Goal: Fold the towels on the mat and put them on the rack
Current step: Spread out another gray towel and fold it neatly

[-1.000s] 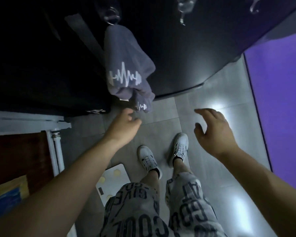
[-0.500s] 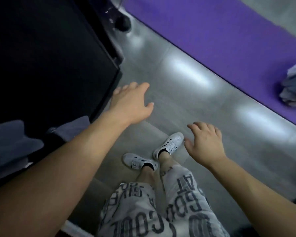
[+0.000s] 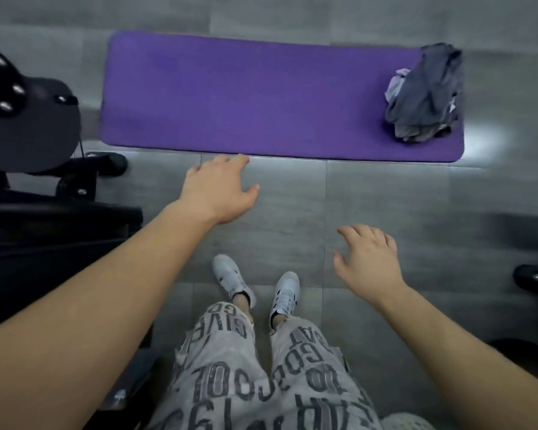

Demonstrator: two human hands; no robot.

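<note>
Both hands hang loose and hold nothing: the left hand point(image 3: 218, 187) by the long purple foam mat point(image 3: 246, 94), the right hand point(image 3: 367, 262) nearer the white shoes point(image 3: 284, 290). A heap of crumpled grey towels point(image 3: 426, 94) sits at the mat's right end. Grabbing the whole heap could tangle them.

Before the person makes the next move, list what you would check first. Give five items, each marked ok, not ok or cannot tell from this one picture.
1. Is the left hand free? Ok: fingers relaxed, holding nothing.
2. Is the right hand free? Ok: fingers loosely spread, holding nothing.
3. Is there work waiting? Ok: a crumpled grey towel pile lies at the right end of the purple mat.
4. Is the towel pile within reach? Probably not ok: it lies well to the right of both hands.
5. How many towels does it hold? Cannot tell: they are bunched together.
</note>
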